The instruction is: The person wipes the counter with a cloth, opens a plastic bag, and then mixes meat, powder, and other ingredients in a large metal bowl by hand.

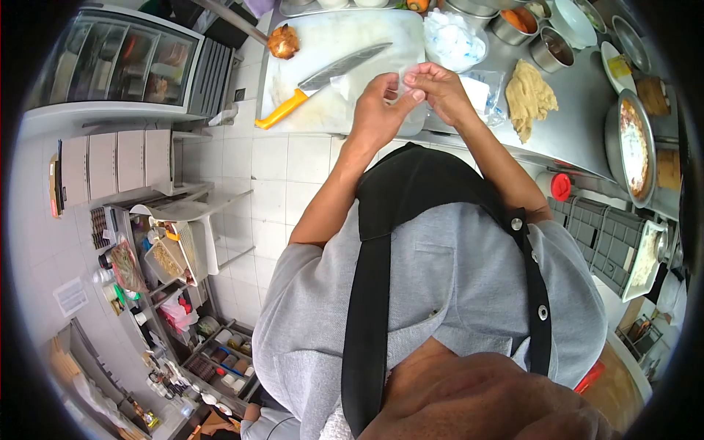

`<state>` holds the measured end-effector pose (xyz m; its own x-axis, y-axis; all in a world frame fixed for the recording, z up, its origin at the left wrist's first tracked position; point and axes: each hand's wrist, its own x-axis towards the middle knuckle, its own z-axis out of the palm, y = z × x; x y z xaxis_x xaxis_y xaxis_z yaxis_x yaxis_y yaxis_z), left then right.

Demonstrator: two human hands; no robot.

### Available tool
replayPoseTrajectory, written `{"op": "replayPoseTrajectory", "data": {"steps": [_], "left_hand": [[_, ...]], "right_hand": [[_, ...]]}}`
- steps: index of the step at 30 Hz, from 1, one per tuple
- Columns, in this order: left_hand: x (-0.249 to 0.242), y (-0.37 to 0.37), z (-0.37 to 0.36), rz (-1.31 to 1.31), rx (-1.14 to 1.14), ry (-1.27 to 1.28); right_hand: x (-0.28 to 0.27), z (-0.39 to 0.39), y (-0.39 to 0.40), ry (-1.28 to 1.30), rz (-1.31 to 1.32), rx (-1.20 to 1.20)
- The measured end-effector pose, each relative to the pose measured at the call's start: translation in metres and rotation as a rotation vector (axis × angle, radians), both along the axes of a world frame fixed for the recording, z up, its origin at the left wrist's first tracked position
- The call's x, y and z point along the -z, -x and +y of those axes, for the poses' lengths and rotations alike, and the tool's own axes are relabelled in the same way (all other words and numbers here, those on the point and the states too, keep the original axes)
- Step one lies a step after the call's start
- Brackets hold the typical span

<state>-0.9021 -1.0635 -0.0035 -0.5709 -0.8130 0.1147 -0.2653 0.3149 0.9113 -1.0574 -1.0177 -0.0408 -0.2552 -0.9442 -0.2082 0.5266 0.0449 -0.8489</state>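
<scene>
Over the near right part of a white cutting board [345,29], my two hands are close together. A thin, translucent whitish piece of plastic film [402,82] shows between them. My left hand [383,108] has its fingers curled and pinched at the film's left side. From the right, my right hand [438,89] pinches it between thumb and fingertips. Left of my hands, a large knife [282,108] with a yellow handle lies slantwise on the board, blade pointing away. A brown-skinned onion [283,42] sits at the board's far left.
Right of the board are a crumpled bluish-white plastic bundle [455,40], a clear plastic packet [488,95] and a tan cloth [529,99]. Metal containers [551,50] line the back. A large metal pan [620,150] stands far right. Shelves [183,242] and a glass-fronted fridge [117,62] are left.
</scene>
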Motion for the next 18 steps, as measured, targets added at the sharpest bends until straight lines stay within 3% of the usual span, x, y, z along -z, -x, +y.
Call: {"op": "replayPoseTrajectory", "data": {"steps": [3, 6, 8, 9, 11, 12, 15, 18], "left_hand": [[0.012, 0.008, -0.003, 0.156, 0.049, -0.228], [0.032, 0.007, -0.01, 0.341, 0.072, -0.473], [0.041, 0.005, -0.02, 0.452, 0.035, -0.55], [0.042, 0.004, -0.028, 0.454, -0.025, -0.468], [0.042, 0.0, -0.042, 0.456, -0.149, -0.306], [0.028, 0.001, -0.043, 0.389, -0.203, -0.352], [0.0, 0.006, -0.038, 0.697, -0.035, -1.024], [0.012, 0.002, -0.04, 0.776, 0.118, -1.206]], "right_hand": [[0.004, 0.003, -0.001, 0.014, 0.029, -0.013], [-0.008, 0.01, 0.004, 0.001, -0.132, -0.047], [-0.01, 0.021, 0.016, 0.022, -0.157, -0.212], [-0.01, 0.026, 0.022, 0.032, -0.169, -0.297], [-0.009, 0.034, 0.025, -0.031, 0.05, -0.451], [-0.009, 0.036, 0.026, -0.062, 0.16, -0.528], [-0.001, 0.034, 0.022, 0.171, -0.073, -0.379], [-0.003, 0.029, 0.03, 0.326, -0.542, -0.362]]}}
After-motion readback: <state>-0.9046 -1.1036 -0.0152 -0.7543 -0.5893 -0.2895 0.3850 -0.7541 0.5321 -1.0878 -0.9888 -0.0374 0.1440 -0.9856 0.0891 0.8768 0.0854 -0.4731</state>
